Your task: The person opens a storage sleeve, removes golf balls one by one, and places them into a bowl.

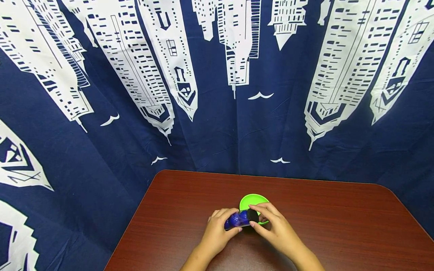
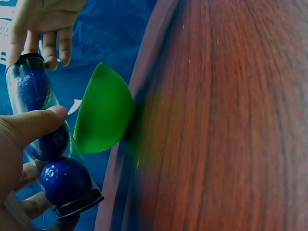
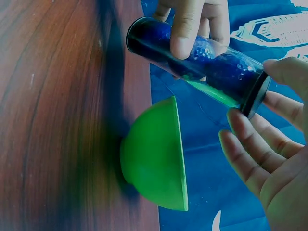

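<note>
A clear tube (image 1: 239, 219) of blue golf balls (image 2: 65, 180) is held tilted above the table. Black caps close both of its ends. My left hand (image 1: 217, 229) grips the tube around its middle, thumb on one side and fingers on the other. At the right end, my right hand (image 1: 277, 229) pinches the black cap (image 3: 256, 94) between thumb and fingers. This cap still sits on the tube. Just behind the tube stands a green bowl (image 1: 251, 199), upright on the table and partly covered by the right hand in the head view. Its visible inside holds nothing.
The reddish-brown wooden table (image 1: 190, 192) has rounded far corners. A dark blue cloth (image 1: 217, 143) printed with white upside-down buildings and birds hangs behind it and along its left side.
</note>
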A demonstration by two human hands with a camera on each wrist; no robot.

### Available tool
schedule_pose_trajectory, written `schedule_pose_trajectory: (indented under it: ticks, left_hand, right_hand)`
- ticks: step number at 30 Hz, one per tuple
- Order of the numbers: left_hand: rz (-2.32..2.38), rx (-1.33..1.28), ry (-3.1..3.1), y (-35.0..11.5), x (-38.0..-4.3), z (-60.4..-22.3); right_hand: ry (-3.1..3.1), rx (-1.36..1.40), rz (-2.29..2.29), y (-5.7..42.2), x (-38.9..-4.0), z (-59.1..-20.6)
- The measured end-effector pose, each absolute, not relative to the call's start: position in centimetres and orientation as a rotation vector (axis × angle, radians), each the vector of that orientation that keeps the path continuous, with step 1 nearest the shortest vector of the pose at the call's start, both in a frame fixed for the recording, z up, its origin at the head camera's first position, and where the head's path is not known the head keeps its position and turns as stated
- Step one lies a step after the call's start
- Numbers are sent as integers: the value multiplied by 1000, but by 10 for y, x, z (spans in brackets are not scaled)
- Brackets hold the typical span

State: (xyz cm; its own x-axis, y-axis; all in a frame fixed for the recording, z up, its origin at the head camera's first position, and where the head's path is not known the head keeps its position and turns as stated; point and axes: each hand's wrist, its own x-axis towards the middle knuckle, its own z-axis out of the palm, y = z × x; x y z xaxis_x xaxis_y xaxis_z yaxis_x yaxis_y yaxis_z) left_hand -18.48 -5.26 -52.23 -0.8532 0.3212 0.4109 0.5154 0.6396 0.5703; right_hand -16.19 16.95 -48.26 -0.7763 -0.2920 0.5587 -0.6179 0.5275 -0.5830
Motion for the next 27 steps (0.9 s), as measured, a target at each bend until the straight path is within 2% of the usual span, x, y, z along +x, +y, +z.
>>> schedule_pose_trajectory:
  ticks: [13,27]
  left_hand:
    - [-998,-780,-2518,-54,-185,-521]
    - [-1047,-780,-2542,-53,-184,-524]
  right_hand:
    - [-2306,787,1204,171,-157,-482]
    - [-2329,789,1193,175,-156,-484]
